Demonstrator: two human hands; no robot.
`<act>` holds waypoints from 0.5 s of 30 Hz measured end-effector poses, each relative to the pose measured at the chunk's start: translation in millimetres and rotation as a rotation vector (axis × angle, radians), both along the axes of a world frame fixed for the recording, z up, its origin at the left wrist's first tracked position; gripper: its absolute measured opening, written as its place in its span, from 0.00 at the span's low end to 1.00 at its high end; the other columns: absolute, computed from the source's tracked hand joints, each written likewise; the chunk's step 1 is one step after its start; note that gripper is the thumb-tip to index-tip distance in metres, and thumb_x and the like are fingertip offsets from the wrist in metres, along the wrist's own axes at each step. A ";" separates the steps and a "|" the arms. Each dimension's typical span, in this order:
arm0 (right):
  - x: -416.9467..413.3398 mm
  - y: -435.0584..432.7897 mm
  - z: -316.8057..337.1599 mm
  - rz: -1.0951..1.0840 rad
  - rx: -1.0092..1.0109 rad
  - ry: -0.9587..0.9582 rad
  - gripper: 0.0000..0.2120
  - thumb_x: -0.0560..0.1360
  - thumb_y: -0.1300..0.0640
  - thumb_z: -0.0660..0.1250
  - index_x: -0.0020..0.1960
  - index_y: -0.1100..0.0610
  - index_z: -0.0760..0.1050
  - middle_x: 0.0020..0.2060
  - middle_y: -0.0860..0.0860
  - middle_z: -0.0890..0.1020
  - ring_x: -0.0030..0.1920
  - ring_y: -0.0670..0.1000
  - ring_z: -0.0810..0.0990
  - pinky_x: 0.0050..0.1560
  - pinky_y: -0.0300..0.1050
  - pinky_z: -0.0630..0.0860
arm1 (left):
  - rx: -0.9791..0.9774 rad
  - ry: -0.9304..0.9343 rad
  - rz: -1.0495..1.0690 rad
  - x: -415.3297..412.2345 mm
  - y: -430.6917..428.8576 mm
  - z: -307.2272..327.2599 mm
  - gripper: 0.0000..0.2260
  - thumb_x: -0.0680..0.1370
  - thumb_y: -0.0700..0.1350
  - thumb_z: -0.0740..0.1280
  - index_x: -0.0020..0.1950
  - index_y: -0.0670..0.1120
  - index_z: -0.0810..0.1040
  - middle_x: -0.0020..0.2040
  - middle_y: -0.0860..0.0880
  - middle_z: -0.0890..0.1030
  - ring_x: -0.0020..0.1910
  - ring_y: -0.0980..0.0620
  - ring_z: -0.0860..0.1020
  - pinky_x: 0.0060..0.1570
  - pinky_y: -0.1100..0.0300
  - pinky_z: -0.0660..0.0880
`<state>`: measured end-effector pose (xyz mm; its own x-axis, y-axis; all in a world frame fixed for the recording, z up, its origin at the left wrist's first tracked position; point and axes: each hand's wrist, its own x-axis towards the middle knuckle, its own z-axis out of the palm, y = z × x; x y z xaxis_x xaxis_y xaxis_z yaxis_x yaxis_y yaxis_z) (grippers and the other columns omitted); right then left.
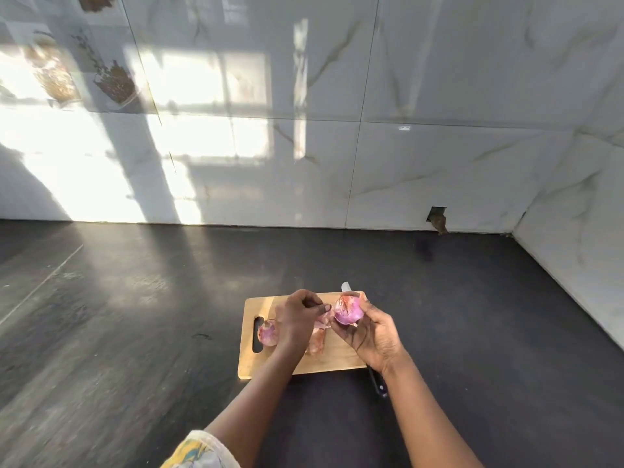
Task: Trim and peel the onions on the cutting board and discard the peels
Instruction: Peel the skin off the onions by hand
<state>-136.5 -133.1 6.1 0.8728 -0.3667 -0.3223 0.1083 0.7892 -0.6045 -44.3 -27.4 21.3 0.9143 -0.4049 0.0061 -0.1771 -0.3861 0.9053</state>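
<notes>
Hands: both raised over the cutting board (324, 364).

Right hand (371, 336): fingers curled round a red onion (349, 310), held above the board's far right corner; part of the dry skin is off.

Left hand (295, 320): above the board's middle, fingertips pinching a strip of peel (325, 309) that runs toward the held onion.

Loose peels (315, 344): heaped on the board's centre, under and between the hands.

Second onion (268, 334): on the board's left end, just beside the handle slot.

Knife (378, 385): along the board's right edge, black handle past the near right corner, blade tip showing beyond the far edge, the middle hidden by the right hand.

Patterned sleeve (199, 450): nearer than the board, at the lower frame edge.

Countertop (135, 315): dark, matt, streaked with sunlight to the board's left.

Wall (439, 96): glossy white marble-look tiles beyond the board, with a small rectangular hole (438, 212) at the base, to the board's far right.
</notes>
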 end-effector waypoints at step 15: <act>2.4 -4.0 -8.7 -0.045 -0.023 -0.014 0.12 0.79 0.55 0.59 0.54 0.60 0.77 0.44 0.52 0.85 0.37 0.51 0.82 0.38 0.45 0.82 | 0.089 -0.013 -0.117 5.8 -5.1 -14.7 0.14 0.74 0.31 0.63 0.56 0.41 0.80 0.47 0.47 0.82 0.49 0.51 0.80 0.54 0.58 0.76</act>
<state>-134.1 -137.1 -2.6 0.8597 -0.4124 -0.3015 0.1515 0.7694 -0.6205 -38.5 -32.4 6.6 0.8609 -0.5082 -0.0228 -0.2374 -0.4410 0.8655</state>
